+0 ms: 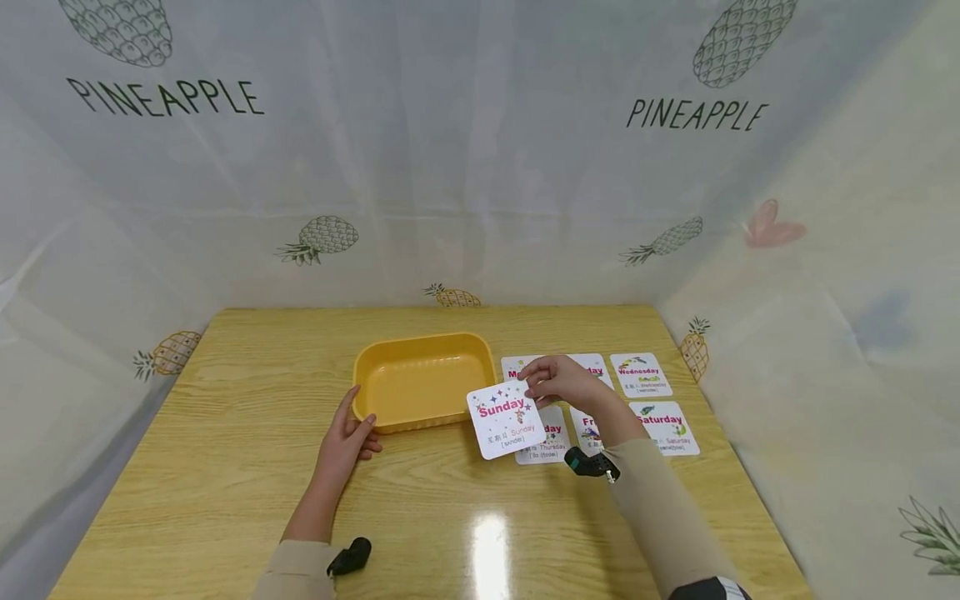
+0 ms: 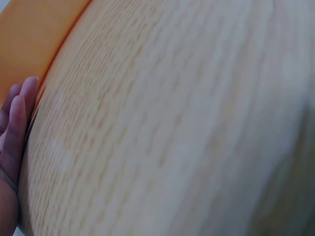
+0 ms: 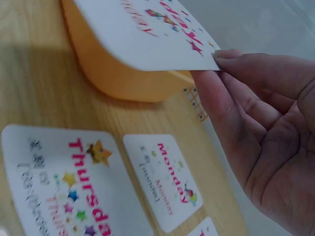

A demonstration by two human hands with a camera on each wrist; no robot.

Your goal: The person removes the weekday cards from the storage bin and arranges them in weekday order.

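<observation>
In the head view my right hand [image 1: 558, 382] pinches a white card printed "Sunday" [image 1: 507, 421] by its upper right corner. Thumb and fingertips meet at the card's edge in the right wrist view, with the card [image 3: 147, 34] lifted and tilted above the table. The card overlaps the right front corner of a yellow plastic tray [image 1: 420, 382] whose inside shows bare. My left hand [image 1: 343, 442] holds that tray at its near left corner, digits on both sides of the corner. The left wrist view shows its fingers [image 2: 17, 118] alongside the orange-looking tray wall [image 2: 42, 39].
Right of the tray lie several weekday cards in two rows, including Thursday [image 3: 78, 182], Monday [image 3: 162, 182], Wednesday [image 1: 641, 376] and Saturday [image 1: 666, 429]. My right hand and forearm partly cover some. The wooden table [image 1: 225, 467] meets a pineapple-print curtain [image 1: 480, 167] behind and at both sides.
</observation>
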